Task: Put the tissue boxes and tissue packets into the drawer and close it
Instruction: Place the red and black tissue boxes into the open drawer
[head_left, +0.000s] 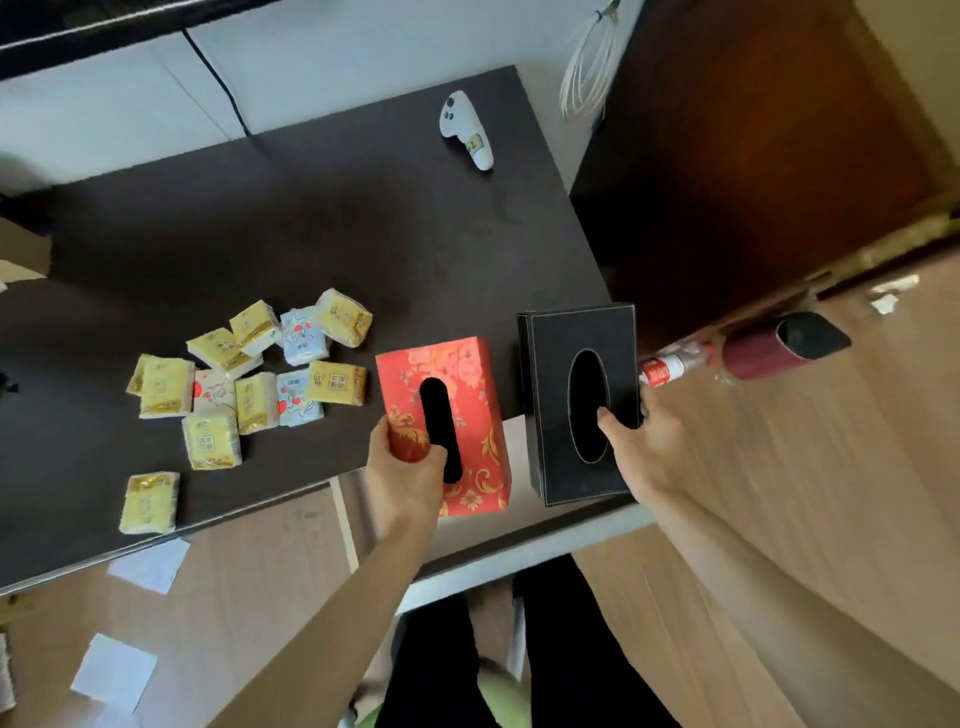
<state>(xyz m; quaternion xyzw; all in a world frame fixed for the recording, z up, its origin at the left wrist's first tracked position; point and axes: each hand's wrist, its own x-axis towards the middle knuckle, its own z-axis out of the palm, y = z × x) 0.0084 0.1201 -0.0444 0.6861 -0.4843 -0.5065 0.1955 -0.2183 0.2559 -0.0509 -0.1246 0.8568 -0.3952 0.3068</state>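
My left hand (404, 470) grips the near left corner of a red and gold tissue box (470, 395), which hangs over the open drawer (519, 525) at the dark table's front edge. My right hand (640, 451) holds the right side of a black tissue box (582, 400), thumb at its oval slot. This box also juts past the table edge above the drawer. Several small tissue packets (249, 384), yellow and pale blue, lie scattered on the dark table (322, 218) to the left. One yellow packet (149, 501) lies apart near the front edge.
A white game controller (465, 130) lies at the table's far right. A dark red roller with a black cap (779, 348) and a small bottle (670, 366) lie on the wooden floor to the right. White paper sheets (150, 566) lie on the floor at left.
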